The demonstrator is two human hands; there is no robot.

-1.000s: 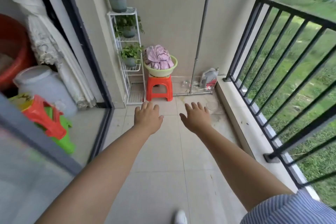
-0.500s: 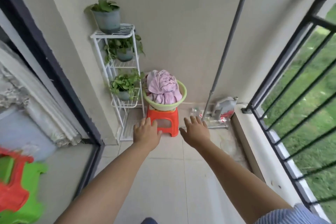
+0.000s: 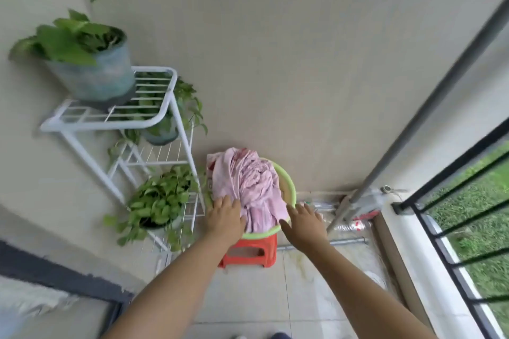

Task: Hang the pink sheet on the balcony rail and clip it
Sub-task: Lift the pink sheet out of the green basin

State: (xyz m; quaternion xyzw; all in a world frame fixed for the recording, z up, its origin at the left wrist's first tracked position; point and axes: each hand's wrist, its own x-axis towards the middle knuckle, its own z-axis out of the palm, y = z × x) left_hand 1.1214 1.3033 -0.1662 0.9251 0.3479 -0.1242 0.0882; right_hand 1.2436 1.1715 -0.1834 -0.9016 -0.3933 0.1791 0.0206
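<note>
Both bare forearms extend toward the round light-green plastic basin (image 3: 289, 187). The left hand (image 3: 224, 215) arrives at the basin's near-left rim, fingers straight and loosely together, reaching the cloth's edge. The right hand (image 3: 303, 221) hovers at the near-right rim, fingers straight and slightly spread, holding nothing. The crumpled pink cotton sheet (image 3: 248, 184) lies heaped in the basin, which sits on a low red plastic stool (image 3: 249, 253). Recommended: gather the heap from both sides and lift vertically, so the basin does not tip. The black metal balcony rail (image 3: 454, 201) stands right of the basin.
</note>
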